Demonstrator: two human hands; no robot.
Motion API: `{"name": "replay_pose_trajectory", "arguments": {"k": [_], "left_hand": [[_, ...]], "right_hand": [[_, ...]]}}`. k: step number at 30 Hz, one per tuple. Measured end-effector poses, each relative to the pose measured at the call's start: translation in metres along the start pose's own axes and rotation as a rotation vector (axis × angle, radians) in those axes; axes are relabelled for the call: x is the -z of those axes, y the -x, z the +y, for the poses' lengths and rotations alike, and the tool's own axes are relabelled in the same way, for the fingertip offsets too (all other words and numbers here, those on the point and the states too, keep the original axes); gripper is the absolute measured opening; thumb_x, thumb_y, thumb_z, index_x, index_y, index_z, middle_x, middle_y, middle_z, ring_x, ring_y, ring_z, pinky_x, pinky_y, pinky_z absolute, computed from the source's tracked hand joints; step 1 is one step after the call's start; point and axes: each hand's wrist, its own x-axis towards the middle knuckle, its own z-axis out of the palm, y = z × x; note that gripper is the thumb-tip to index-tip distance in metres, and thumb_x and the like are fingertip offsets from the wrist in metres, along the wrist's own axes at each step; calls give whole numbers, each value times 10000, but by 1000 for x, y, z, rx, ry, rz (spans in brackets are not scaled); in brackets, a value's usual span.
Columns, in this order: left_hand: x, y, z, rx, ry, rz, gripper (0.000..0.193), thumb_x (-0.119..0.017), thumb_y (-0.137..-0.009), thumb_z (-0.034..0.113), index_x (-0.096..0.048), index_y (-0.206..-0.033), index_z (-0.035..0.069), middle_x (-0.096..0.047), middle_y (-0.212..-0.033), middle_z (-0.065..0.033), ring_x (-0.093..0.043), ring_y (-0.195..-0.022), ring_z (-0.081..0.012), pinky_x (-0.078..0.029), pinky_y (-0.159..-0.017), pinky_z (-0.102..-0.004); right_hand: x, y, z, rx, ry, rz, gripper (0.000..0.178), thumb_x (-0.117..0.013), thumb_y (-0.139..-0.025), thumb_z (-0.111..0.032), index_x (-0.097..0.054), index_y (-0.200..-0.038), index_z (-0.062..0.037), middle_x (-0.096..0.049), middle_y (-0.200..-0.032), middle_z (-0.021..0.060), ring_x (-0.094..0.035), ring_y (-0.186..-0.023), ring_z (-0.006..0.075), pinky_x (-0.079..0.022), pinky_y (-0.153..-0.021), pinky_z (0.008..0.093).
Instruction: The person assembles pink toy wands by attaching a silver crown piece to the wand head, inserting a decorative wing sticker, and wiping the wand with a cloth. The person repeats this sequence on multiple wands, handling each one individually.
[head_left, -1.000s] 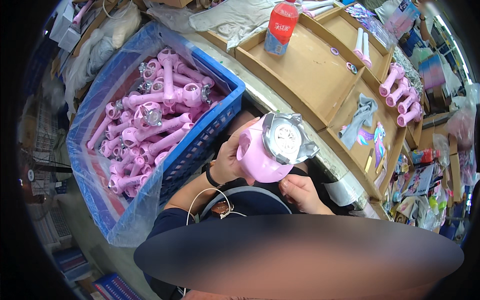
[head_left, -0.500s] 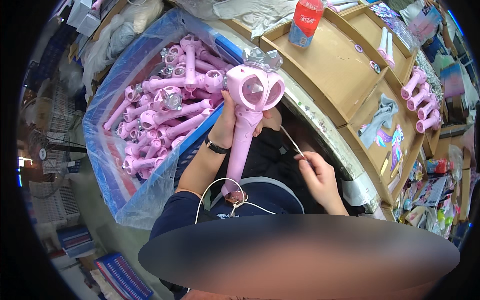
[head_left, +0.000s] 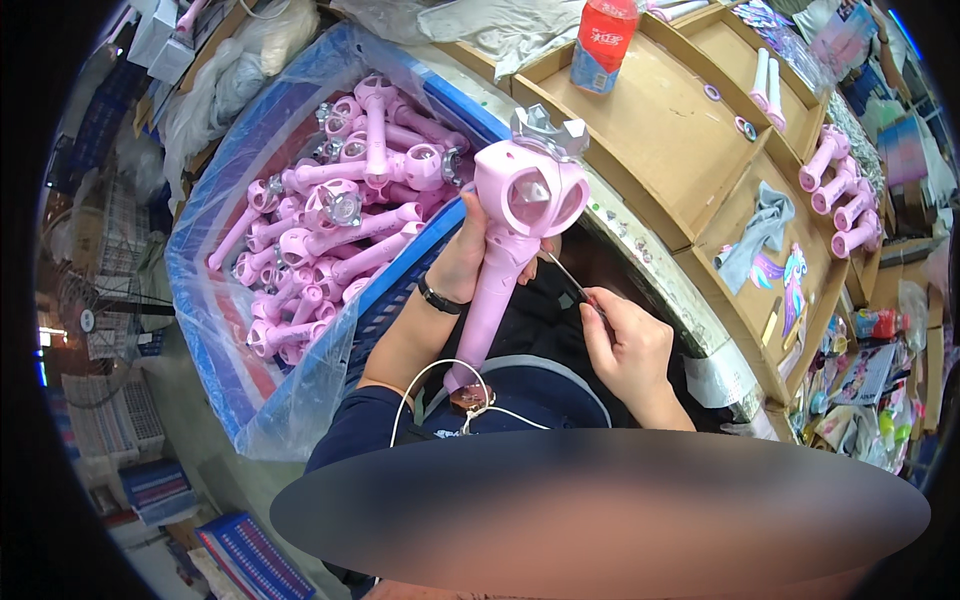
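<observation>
My left hand (head_left: 465, 255) is closed around the neck of a pink toy wand (head_left: 490, 290), just under its round head. The head has large round windows with a clear faceted piece inside, and a silver crown on top. The wand's handle slants down toward my chest. My right hand (head_left: 635, 345) grips a thin, dark-ended metal tool (head_left: 570, 278) whose exact kind I cannot make out. The tool's tip points at the wand's neck, close to my left fingertips; whether it touches is unclear.
On the left, a blue plastic crate (head_left: 400, 285) lined with clear film holds many similar pink wands (head_left: 330, 220). At right, divided cardboard trays (head_left: 650, 140) hold a red-labelled bottle (head_left: 603, 45), a grey cloth (head_left: 765, 230), unicorn stickers (head_left: 790, 285) and pink parts (head_left: 850, 205).
The wand has shifted slightly right and its head leans further right. My right hand has turned and brought the tool's tip closer to the wand's neck.
</observation>
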Motion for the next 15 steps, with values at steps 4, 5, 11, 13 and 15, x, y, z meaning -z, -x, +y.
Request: {"name": "replay_pose_trajectory", "arguments": {"k": [4, 5, 11, 13, 15], "left_hand": [[0, 5, -1, -56, -149, 6, 943, -503, -697, 766, -437, -1268, 18, -623, -934, -76, -627, -693, -120, -526, -564, -232], [1, 7, -1, -97, -182, 17, 948, -550, -693, 738, -414, -1290, 15, -619, -952, -72, -628, -703, -120, -528, -564, -233], [0, 11, -8, -232, -209, -31, 1060, -739, -648, 588, -284, -1412, 12, -440, -1343, -77, -410, -1231, -144, -336, -1021, -302], [-3, 13, -12, -279, -225, -40, 1063, -765, -626, 562, -298, -1407, 14, -440, -1350, -80, -433, -1214, -154, -359, -1006, -301], [-5, 17, -15, -278, -204, -53, 1052, -769, -610, 553, -316, -1397, 23, -441, -1351, -88, -438, -1212, -162, -361, -1008, -308]], "right_hand": [[3, 1, 6, 64, 128, -54, 128, -677, -782, -127, -667, -884, -51, -618, -639, 77, -590, -508, 205, -444, -467, 289], [3, 1, 9, 63, 123, -72, 128, -668, -793, -131, -667, -888, -47, -619, -644, 84, -589, -512, 205, -444, -475, 285], [-6, 8, 26, -317, -506, -264, 184, -570, -893, -166, -659, -929, -10, -602, -657, 81, -551, -547, 144, -453, -546, 267], [-8, 13, 31, -340, -646, -264, 222, -543, -921, -195, -662, -904, -9, -549, -602, 26, -479, -504, 90, -396, -475, 244], [-4, 17, 37, -672, -961, -398, 241, -546, -927, -223, -653, -877, -13, -496, -558, -1, -406, -454, 67, -316, -422, 226]]}}
